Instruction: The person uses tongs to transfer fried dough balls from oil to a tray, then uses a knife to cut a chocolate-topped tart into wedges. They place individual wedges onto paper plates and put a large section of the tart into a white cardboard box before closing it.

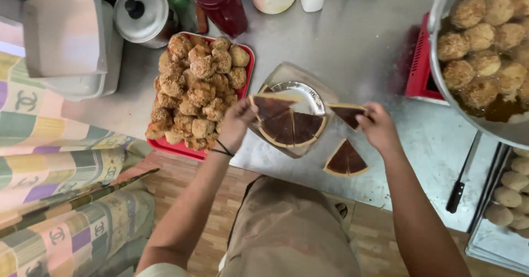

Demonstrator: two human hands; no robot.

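I see my left hand (237, 124) with fingers pinched on a dark pie slice (271, 106) at the rim of the foil pie tin (300, 92), which holds three more wedges and a bare patch of foil. My right hand (379, 127) grips another slice (348, 113) just beside the tin. One wedge (346, 160) lies loose on the steel counter (352, 45). The red tray (246, 76) is heaped with breaded pieces; the big pan (441, 84) holds fried balls in oil.
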